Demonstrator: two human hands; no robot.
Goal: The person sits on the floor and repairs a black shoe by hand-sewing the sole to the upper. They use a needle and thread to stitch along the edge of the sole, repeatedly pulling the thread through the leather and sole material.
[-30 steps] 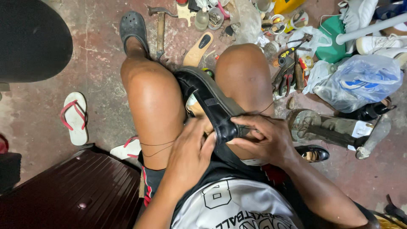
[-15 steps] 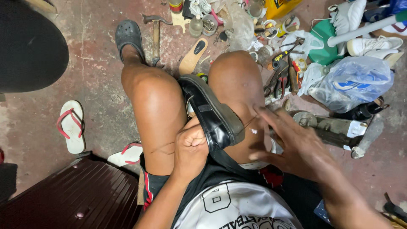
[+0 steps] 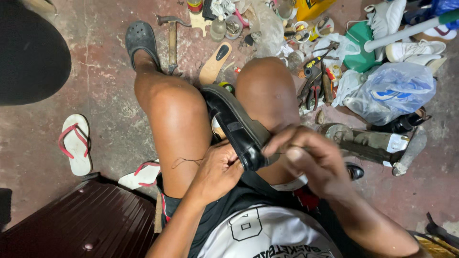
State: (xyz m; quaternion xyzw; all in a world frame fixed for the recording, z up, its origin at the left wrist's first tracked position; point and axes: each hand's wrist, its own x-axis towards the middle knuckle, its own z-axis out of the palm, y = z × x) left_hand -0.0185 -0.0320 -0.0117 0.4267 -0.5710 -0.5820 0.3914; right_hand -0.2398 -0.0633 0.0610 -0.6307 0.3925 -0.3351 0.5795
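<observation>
Gripping a black shoe (image 3: 236, 131) between the knees, left hand (image 3: 217, 169) closed on it (right hand (image 3: 311, 160) pinching thread (image 3: 279, 153)).

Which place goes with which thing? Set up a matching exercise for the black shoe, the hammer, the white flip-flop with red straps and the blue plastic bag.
Things:
1. black shoe
2. hammer
3. white flip-flop with red straps
4. blue plastic bag

Places:
A. on the floor at the far left, apart from the legs
B. among the clutter at the right
C. between the knees, held by the left hand
D. on the floor beside the foot in the grey clog

Pairs: 1-C, 2-D, 3-A, 4-B
</observation>
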